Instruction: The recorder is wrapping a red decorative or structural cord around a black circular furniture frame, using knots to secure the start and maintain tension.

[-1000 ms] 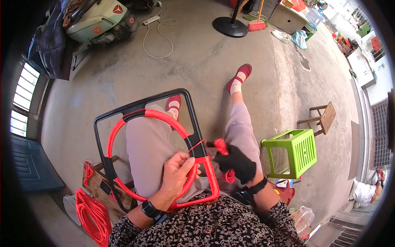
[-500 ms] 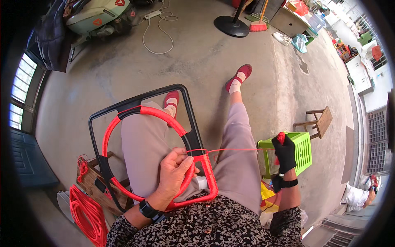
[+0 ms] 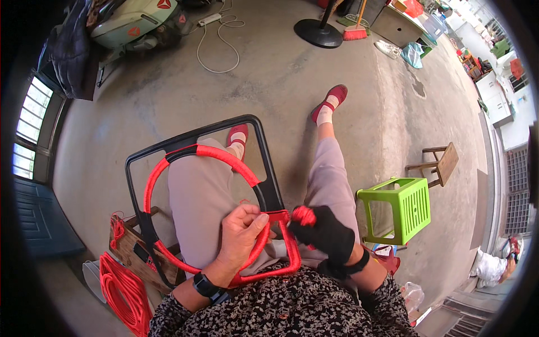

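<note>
Across my lap lies a black square frame (image 3: 193, 132) with a round ring inside it. Red cord (image 3: 219, 154) is wound around much of the ring and the near right corner. My bare left hand (image 3: 241, 233) pinches the frame beside that wrapped corner, thumb on top. In a black glove, my right hand (image 3: 325, 233) is closed around a bundle of red cord (image 3: 304, 215), close to the frame's right edge. Part of the bundle sticks out above the glove; the fingers' undersides are hidden.
To my left, a wooden stool (image 3: 135, 247) holds a phone and loose red cord, with a red coil (image 3: 123, 295) next to it. On my right stand a green plastic stool (image 3: 412, 210) and a small wooden stool (image 3: 443, 163). A scooter (image 3: 135, 25) is parked at the far left.
My right hand has come in from the far right to the frame with the cord bundle, and the stretched strand no longer spans the gap. My left hand keeps its grip.
</note>
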`<control>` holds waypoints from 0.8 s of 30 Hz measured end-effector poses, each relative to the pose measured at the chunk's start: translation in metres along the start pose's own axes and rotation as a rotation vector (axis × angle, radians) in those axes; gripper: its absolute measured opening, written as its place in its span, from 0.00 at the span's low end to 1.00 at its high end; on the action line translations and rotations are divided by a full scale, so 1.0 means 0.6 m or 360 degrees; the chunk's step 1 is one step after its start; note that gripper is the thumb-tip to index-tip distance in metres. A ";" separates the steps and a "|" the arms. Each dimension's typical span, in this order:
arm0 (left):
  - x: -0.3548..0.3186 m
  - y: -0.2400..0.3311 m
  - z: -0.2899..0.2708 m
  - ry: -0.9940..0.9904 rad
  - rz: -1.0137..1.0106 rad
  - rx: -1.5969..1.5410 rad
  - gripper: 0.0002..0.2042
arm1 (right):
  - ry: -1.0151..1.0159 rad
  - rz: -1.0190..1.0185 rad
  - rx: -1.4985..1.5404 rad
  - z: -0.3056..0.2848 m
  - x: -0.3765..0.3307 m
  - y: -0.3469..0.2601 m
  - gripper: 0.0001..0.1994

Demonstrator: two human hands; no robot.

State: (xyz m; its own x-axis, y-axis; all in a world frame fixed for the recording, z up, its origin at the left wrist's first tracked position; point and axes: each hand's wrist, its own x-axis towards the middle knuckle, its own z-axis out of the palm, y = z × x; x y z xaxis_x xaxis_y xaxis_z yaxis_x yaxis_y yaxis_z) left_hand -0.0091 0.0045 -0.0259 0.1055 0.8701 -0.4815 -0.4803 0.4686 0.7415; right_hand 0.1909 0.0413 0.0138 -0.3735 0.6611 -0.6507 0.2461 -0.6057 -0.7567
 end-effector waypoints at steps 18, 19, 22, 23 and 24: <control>0.008 0.031 -0.006 -0.0234 -0.0309 0.0045 0.04 | 0.1290 -0.0904 0.1471 -0.412 -0.186 0.306 0.11; 0.008 0.026 -0.004 -0.0201 -0.0236 0.0043 0.05 | 0.1425 -0.0668 0.1266 -0.348 -0.179 0.228 0.12; 0.005 0.023 0.009 -0.0160 -0.0103 0.0020 0.05 | 0.0846 -0.0655 0.0850 -0.288 -0.136 0.189 0.19; 0.006 0.021 0.014 -0.0145 -0.0058 0.0001 0.05 | 0.0671 -0.0472 0.0426 -0.251 -0.124 0.167 0.19; 0.008 0.016 0.014 -0.0144 -0.0060 0.0022 0.05 | 0.0509 -0.0176 0.0195 -0.183 -0.106 0.110 0.18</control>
State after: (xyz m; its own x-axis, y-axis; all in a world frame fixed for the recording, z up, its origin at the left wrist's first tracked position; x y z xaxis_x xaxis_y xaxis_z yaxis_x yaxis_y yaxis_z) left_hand -0.0061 0.0145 -0.0173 0.2020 0.8618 -0.4653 -0.4627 0.5027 0.7302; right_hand 0.3293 0.0080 -0.0016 -0.0885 0.8191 -0.5668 0.1038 -0.5583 -0.8231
